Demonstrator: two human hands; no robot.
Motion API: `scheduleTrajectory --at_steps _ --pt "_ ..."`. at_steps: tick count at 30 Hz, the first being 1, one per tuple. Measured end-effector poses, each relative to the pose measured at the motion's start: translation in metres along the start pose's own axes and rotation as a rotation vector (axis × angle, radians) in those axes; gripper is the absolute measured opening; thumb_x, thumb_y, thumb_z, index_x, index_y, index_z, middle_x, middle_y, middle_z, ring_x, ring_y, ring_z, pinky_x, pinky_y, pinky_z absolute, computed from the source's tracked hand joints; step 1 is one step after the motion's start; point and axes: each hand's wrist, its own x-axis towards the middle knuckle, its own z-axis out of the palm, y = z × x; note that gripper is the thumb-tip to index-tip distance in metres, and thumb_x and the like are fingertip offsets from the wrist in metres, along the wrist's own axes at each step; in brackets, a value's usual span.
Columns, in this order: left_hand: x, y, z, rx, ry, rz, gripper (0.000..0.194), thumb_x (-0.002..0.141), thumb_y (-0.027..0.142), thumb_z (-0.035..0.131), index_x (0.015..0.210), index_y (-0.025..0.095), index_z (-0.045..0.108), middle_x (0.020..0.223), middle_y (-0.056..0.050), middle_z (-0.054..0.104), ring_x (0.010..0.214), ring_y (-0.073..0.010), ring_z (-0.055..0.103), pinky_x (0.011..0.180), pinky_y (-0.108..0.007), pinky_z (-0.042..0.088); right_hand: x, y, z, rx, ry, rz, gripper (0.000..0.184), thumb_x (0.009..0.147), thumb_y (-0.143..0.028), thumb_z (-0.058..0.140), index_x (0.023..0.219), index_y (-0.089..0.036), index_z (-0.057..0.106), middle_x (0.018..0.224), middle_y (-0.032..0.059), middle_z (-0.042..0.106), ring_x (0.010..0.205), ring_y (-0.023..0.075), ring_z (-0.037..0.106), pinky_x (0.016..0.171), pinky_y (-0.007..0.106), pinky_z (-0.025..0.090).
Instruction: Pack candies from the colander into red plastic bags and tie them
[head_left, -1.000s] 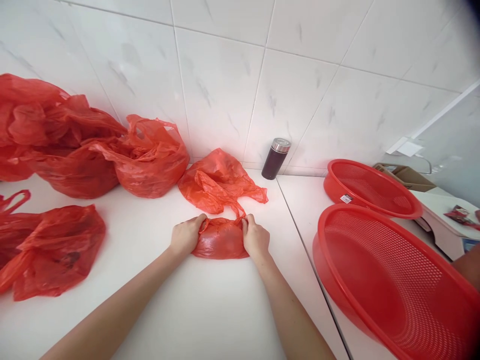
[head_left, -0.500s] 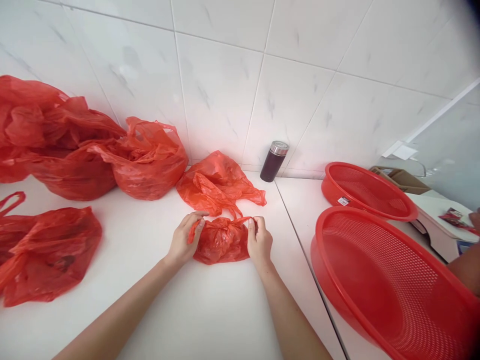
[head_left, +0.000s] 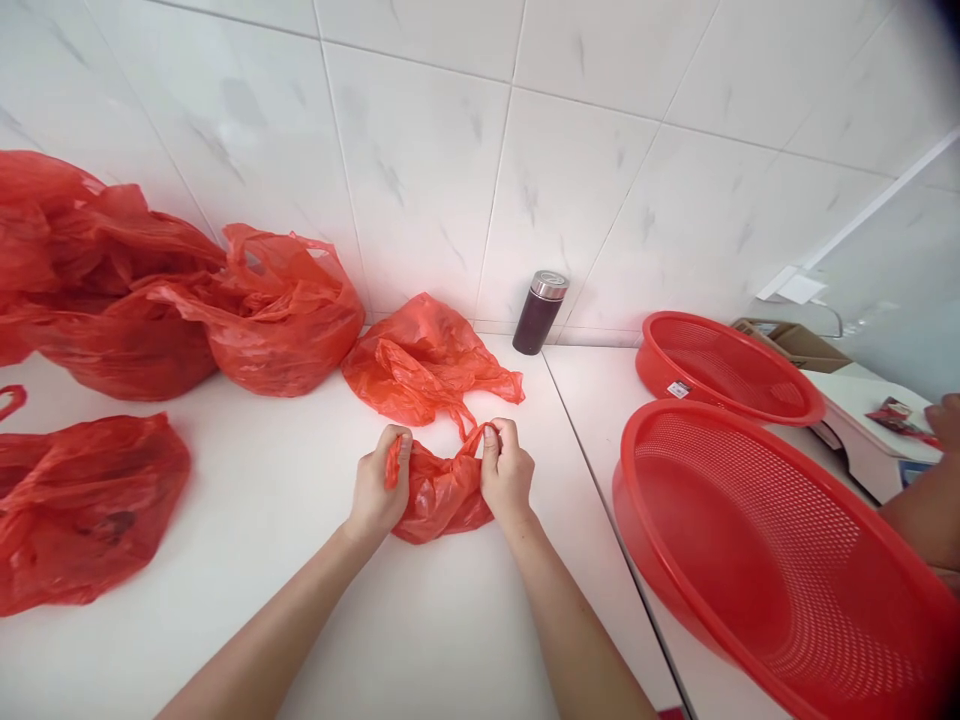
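A small red plastic bag (head_left: 442, 498) rests on the white table between my hands, its mouth gathered into two handles. My left hand (head_left: 382, 482) is closed round the handle on the left, a red end poking out beside the thumb. On the other side, my right hand (head_left: 508, 468) pinches the right handle between thumb and fingers. What the bag contains is hidden. Just behind it lies a looser, crumpled red bag (head_left: 427, 360), close to the handles.
Several full red bags (head_left: 281, 325) line the wall at left, with another red bag (head_left: 97, 510) nearer. A dark flask (head_left: 540, 315) stands by the wall. At right are a large red basket (head_left: 712, 540), a smaller red basket (head_left: 675, 378), a white scale (head_left: 847, 400) and another person's arm (head_left: 926, 505).
Both hands have drawn slightly closer together and tightened on the handles. The bag's top, bunched before, now sags open between them. The view has shifted a little.
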Motion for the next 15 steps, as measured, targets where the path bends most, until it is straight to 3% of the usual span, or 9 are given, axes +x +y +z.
scheduleTrajectory --at_steps 5,8,15 --pt "0.007 -0.022 -0.002 0.185 -0.089 -0.024 0.013 0.094 0.031 0.037 0.092 0.027 0.049 0.066 0.004 0.058 0.054 -0.0157 0.051 0.059 -0.025 0.040 0.011 0.011 0.003 -0.112 -0.071 0.077 0.036 0.101 -0.043 0.023 0.102 -0.022 0.053 0.060 -0.0032 0.054 0.051 0.0150 0.048 0.053 0.023 0.026" --pt "0.012 -0.034 0.001 0.331 -0.120 -0.044 0.014 0.090 0.026 0.041 0.095 0.027 0.053 0.068 0.003 0.061 0.055 -0.0176 0.052 0.059 -0.027 0.036 0.017 0.018 0.008 -0.182 -0.130 0.134 0.031 0.102 -0.039 0.025 0.100 -0.024 0.052 0.060 -0.0039 0.056 0.051 0.0146 0.048 0.052 0.023 0.024" --pt "0.018 -0.040 0.004 0.575 -0.190 0.019 0.021 0.089 0.021 0.040 0.095 0.025 0.060 0.097 -0.005 0.071 0.086 -0.0245 0.061 0.070 -0.032 0.038 0.018 0.025 0.013 -0.353 -0.198 0.183 0.024 0.103 -0.034 0.031 0.103 -0.023 0.052 0.059 -0.0037 0.055 0.050 0.0133 0.044 0.052 0.025 0.017"
